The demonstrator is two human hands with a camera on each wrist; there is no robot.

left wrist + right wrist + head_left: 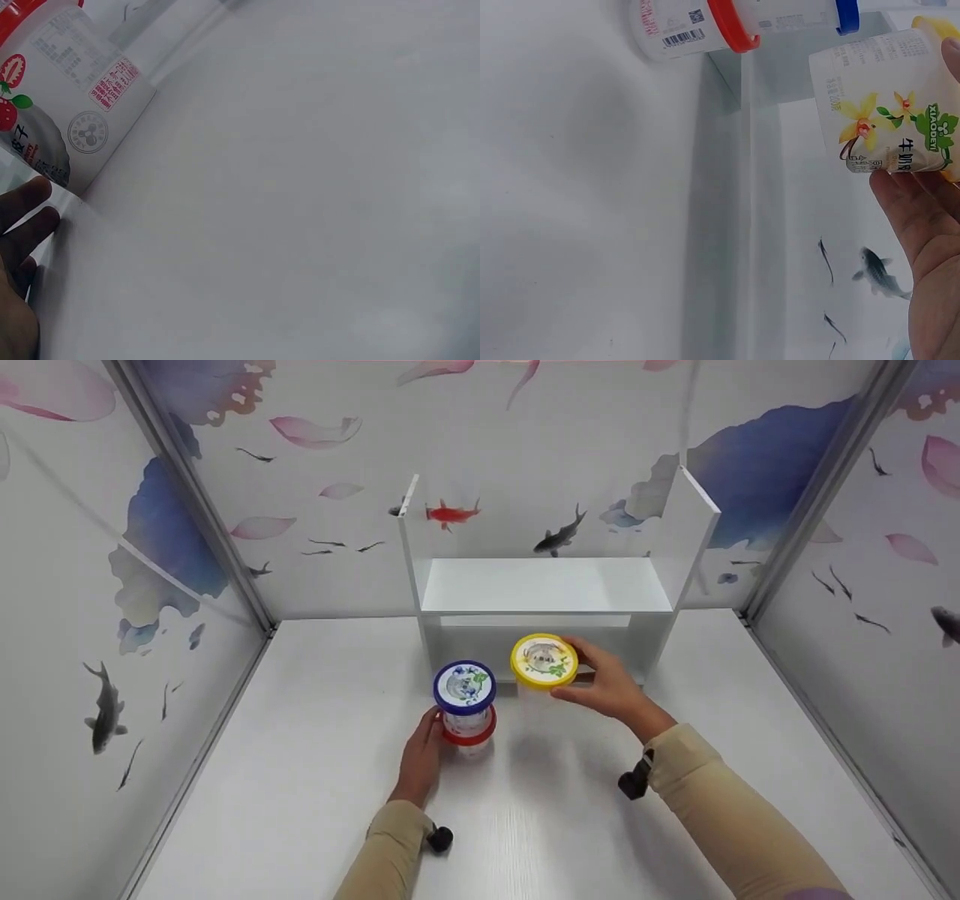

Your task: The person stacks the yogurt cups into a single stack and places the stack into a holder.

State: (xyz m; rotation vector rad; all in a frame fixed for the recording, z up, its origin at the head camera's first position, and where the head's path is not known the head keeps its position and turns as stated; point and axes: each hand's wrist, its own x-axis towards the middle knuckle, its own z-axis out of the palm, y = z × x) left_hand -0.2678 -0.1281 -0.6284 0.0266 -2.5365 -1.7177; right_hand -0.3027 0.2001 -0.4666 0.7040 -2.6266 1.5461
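Two white cups stand stacked on the white table [315, 780]: a blue-lidded cup [464, 688] on top of a red-lidded cup [470, 735]. My left hand [424, 751] holds the lower, red-lidded cup [71, 112] from its left side, fingers [31, 214] against its base. My right hand [600, 681] grips a yellow-lidded cup [544, 661] with a yellow flower label [889, 105] and holds it above the table, just right of the stack and in front of the shelf's lower opening. The right wrist view also shows the red-lidded cup [690, 26] and the blue lid [847, 15].
A white two-level shelf [546, 585] stands at the back centre against the rear wall. Panels printed with fish and petals close the left side [90, 645], the back and the right side [885, 585].
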